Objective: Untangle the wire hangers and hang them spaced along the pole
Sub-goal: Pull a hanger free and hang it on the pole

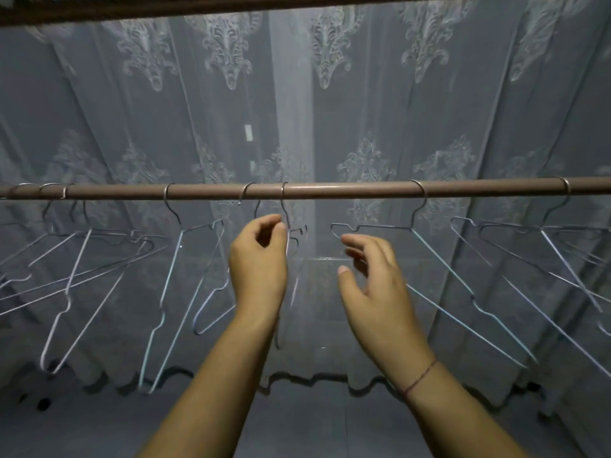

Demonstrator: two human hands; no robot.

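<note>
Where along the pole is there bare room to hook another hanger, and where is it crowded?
The pole is bare between the hook above the left hand and the next hook rightward. Three far-left hooks crowd together.

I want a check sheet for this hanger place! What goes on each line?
Surface: a brown pole runs level across, with grey floor below it.
Job's things: wire hangers hang on the pole. The left bunch is crowded and crossing. The middle hanger has a neighbour's hook close beside it. The right hanger and far-right hanger hang apart.
Clutter: nothing seen.
Hands: the left hand seems to pinch the middle hanger's neck. The right hand is open and holds nothing.
Cables: nothing seen.
Surroundings: a lace curtain hangs behind and an upper bar crosses the top. There is a red thread bracelet on the right wrist.
</note>
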